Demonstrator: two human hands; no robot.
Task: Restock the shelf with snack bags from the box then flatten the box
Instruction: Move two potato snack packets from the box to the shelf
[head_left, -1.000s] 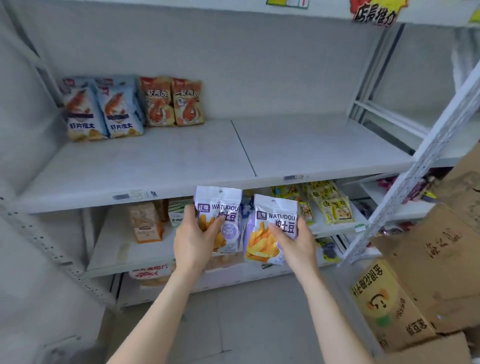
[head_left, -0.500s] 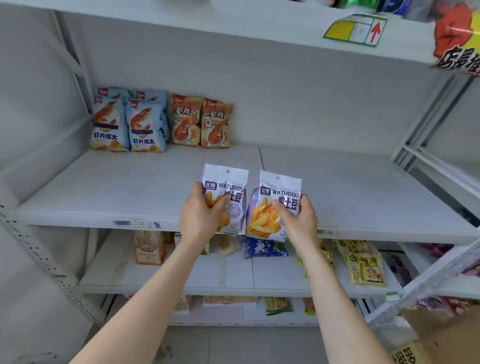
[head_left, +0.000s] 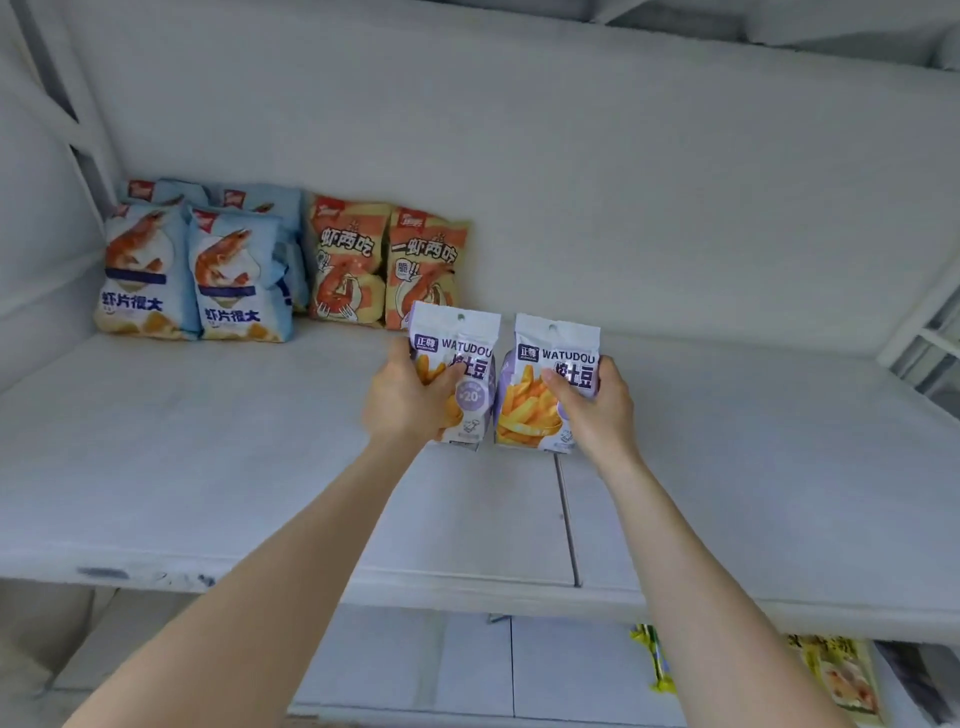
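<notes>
My left hand (head_left: 402, 400) grips a white and purple WATUDOU snack bag (head_left: 462, 364) with fries printed on it. My right hand (head_left: 597, 410) grips a second bag of the same kind (head_left: 545, 384). Both bags are upright, side by side, over the middle of the white shelf board (head_left: 208, 457), their lower edges close to the board; whether they touch it I cannot tell. The box is out of view.
At the back left of the shelf stand blue shrimp chip bags (head_left: 182, 270) and two orange shrimp snack bags (head_left: 384, 267). A seam (head_left: 566, 519) splits the shelf board. Yellow packets (head_left: 836, 680) lie on the lower shelf at the right.
Both hands have carried the two bags up from the lower shelf level and forward onto the upper shelf. The view has risen and the cardboard box has left the frame.
</notes>
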